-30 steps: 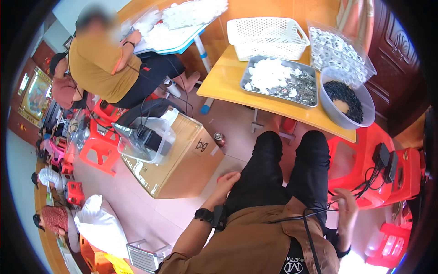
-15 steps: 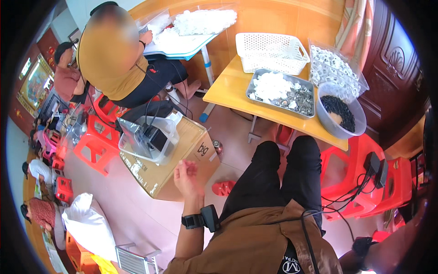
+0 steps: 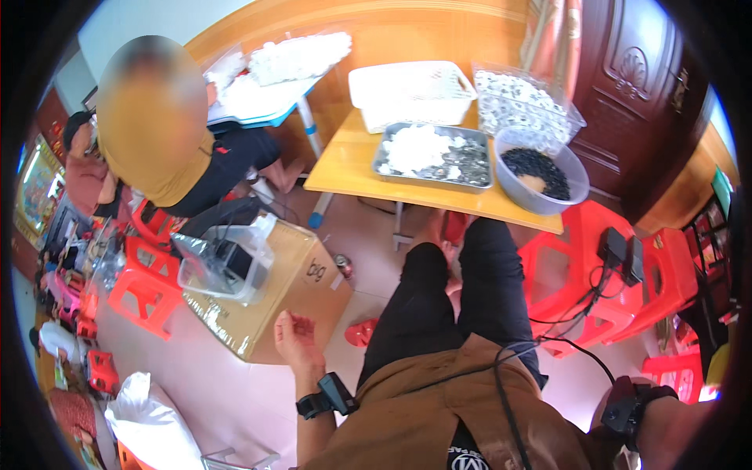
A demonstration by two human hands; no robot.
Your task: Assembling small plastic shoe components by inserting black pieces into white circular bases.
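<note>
My left hand (image 3: 296, 338) is raised in front of the cardboard box (image 3: 313, 274), its fingers loosely curled and apart, with nothing seen in it. A dark device is strapped to that wrist. At the lower right, my right hand (image 3: 600, 406) is mostly hidden by the black device (image 3: 625, 407) on its wrist; its fingers do not show. It is nearest my brown shirt (image 3: 540, 415). Ahead stands a yellow table (image 3: 345, 168) with a metal tray (image 3: 439, 182) of white and dark small pieces, a clear tub (image 3: 576, 188) of black pieces and a white basket (image 3: 399, 110).
A bag of white parts (image 3: 521, 102) lies behind the tub. Red stools (image 3: 576, 243) with black adapters and cables stand at my right. On the box sits a clear bin (image 3: 258, 290). A person in a mustard shirt (image 3: 149, 149) sits at another table. A white sack (image 3: 149, 423) stands lower left.
The view has shifted, and the tables and box appear further left. My right wrist has come further into view at the lower right. My left hand stays raised and loosely curled.
</note>
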